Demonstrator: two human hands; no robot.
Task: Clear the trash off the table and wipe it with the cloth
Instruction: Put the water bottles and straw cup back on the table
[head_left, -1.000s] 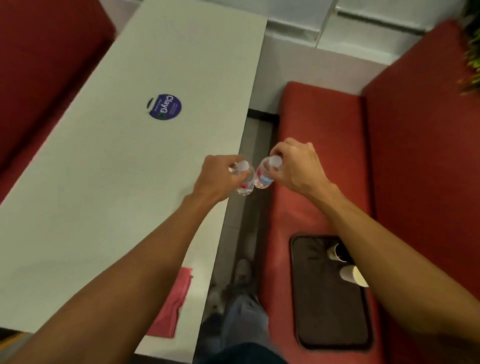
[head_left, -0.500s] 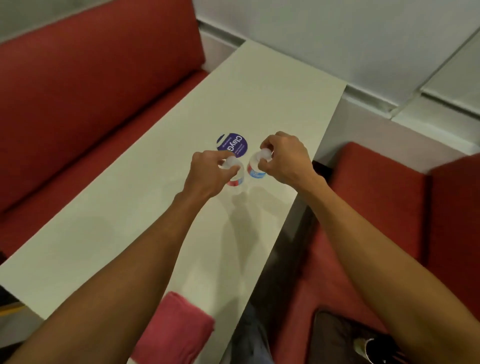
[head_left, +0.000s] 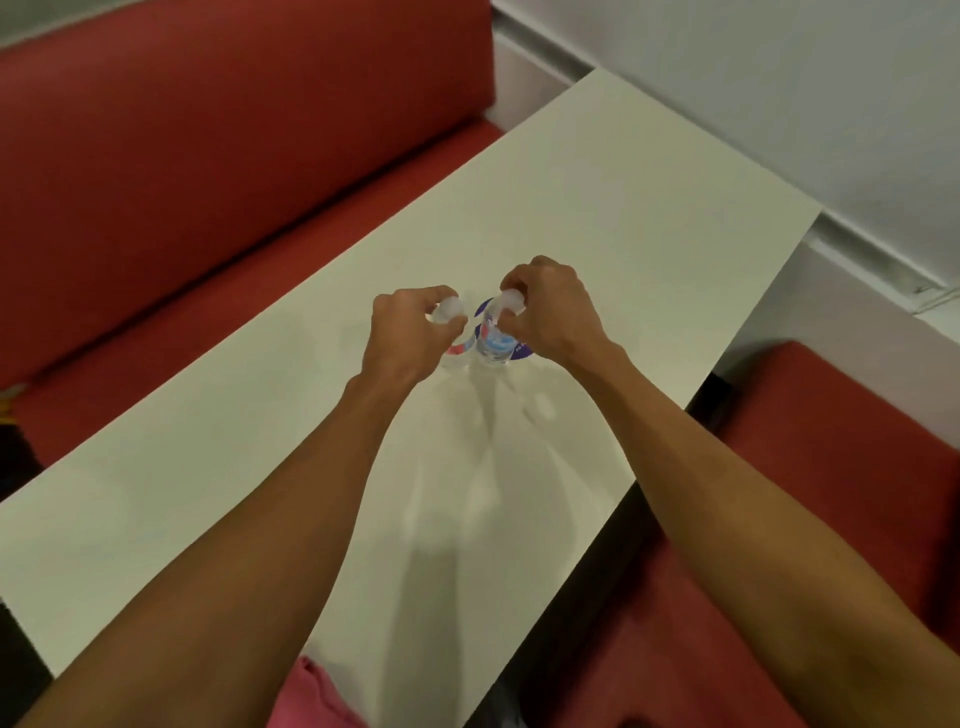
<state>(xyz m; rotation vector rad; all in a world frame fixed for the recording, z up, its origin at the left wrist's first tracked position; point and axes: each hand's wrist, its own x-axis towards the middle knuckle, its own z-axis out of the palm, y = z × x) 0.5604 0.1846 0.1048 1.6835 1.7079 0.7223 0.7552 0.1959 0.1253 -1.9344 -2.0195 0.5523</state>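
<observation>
Left hand: the left hand has its fingers curled and pinches the left bottle at its white cap; the hand covers most of this bottle.
Right hand: the right hand is also curled and pinches the cap and neck of the right bottle, just at 3 o'clock of the other bottle.
Bottles: both are small and clear, near the middle of the table; I cannot tell if their bottoms touch it.
Sticker: the purple sticker is mostly hidden behind the bottles, and its text is unreadable.
Cloth: the pink cloth lies at 6 o'clock, cut off by the picture edge, partly under the left forearm.
Seats: a long red seat is at 10 o'clock and a second red seat at 4 o'clock.
</observation>
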